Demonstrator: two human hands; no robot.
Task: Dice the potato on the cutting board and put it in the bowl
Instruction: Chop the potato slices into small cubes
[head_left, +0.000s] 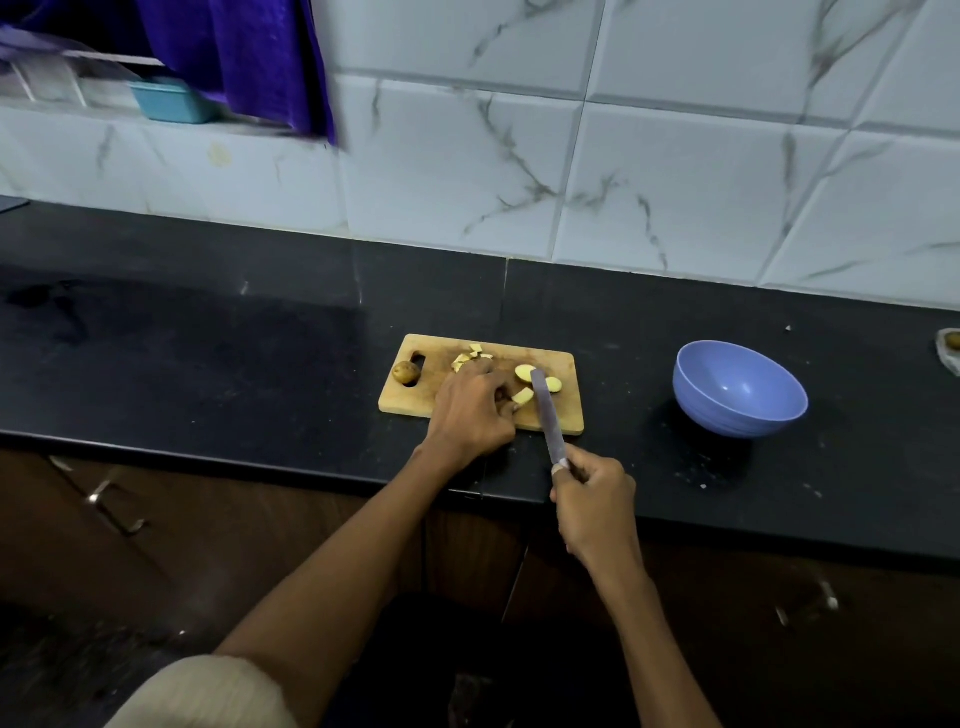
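Note:
A wooden cutting board (563, 415) lies on the black counter. On it are several potato dice (470, 356) at the back, two potato slices (525, 372), and a small potato end (405, 372) by the handle slot. My left hand (475, 410) rests on the board and pinches a potato piece (523, 397) with its fingertips. My right hand (595, 501) grips the handle of a knife (545, 415), whose blade lies over the board just right of that piece. The blue bowl (740, 389) stands empty to the right of the board.
A tiled wall rises behind the counter (208, 338). A teal container (174, 101) and purple cloth (249, 57) sit at a ledge upper left. Another small potato (952, 341) lies at the far right edge. Cabinet doors with handles are below the counter.

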